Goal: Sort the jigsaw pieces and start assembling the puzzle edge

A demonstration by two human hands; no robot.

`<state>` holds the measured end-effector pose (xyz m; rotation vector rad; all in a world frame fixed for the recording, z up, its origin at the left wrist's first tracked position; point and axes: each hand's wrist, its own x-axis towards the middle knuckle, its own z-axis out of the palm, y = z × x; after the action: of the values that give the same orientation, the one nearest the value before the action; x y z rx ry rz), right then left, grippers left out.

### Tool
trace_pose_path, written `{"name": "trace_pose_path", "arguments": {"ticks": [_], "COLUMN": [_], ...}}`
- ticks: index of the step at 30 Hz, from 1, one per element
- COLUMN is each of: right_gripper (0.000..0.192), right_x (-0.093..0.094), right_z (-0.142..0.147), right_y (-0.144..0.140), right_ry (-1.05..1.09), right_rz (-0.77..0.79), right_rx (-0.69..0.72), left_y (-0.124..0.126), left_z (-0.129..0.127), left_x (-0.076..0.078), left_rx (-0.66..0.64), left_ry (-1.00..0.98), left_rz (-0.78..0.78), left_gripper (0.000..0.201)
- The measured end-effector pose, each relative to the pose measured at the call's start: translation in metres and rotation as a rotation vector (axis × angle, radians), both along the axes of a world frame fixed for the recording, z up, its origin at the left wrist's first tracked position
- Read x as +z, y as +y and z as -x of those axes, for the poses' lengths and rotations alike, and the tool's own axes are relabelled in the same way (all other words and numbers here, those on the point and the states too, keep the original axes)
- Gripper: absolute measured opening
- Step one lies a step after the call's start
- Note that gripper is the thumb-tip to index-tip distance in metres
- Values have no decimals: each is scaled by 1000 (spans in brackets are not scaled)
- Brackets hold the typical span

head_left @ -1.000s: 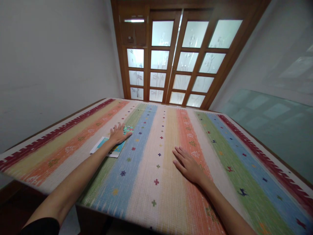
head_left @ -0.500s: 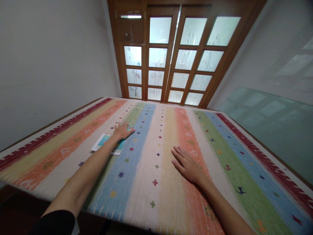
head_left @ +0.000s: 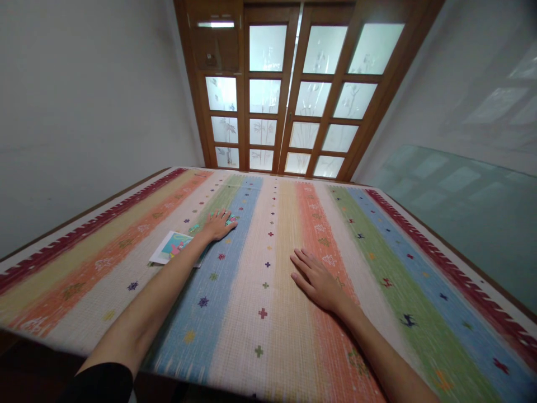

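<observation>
some pieces (head_left: 230, 219): bunched on the counter (head_left: 289, 336), under and beside the left hand (head_left: 218, 227).
left hand: laid palm down, fingers spread wide, nothing seen gripped.
card (head_left: 171, 245): laid flat just nearer than the pieces, partly hidden by the left forearm (head_left: 155, 299).
right hand (head_left: 315, 279): rested palm down, well apart from the card, fingers slightly parted, nothing held.

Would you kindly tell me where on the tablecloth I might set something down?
There is bare tablecloth between the left hand and the right hand, and between the right hand and the maroon border on the right. It is crowded around the left hand, where colourful pieces and a picture card lie.
</observation>
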<state>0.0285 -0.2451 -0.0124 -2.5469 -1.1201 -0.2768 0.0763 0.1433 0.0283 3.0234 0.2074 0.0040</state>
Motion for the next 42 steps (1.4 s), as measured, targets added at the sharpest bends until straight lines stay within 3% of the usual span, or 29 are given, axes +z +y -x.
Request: {"name": "trace_pose_path", "arguments": {"ticks": [7,13,18,25,30,34,38,42], "right_gripper": [57,58,56,58,57,55,50,52], "right_x": [-1,1,0,-1,-2,6,15,14], "right_z": [-1,-2,-2,-1,-2,-7,-26,-57], "right_y": [0,-1,-1,0,-1,2,27,82], "right_ry": [0,5,-2,-10,-11,5,33,38], "right_rz": [6,20,9,10,-2,-47,-152,-224], "right_rx": [-5,4,7,2,10,18,58,146], "left_y": [-16,18,60,82,81,71,56,44], "left_z": [14,21,38,67,77,70,55,42], "left_x": [-3,-5,-19,-31,-25,-16,-10,-12], "left_rx": [-246,-144,-19,5,38,131,190,203], "left_ry": [-48,-281,-382,-298,-210,-132,-86,-81], "left_rz": [96,316,403,261,167,120,92,105], "left_gripper": [70,68,77,79,79,78,83,85]}}
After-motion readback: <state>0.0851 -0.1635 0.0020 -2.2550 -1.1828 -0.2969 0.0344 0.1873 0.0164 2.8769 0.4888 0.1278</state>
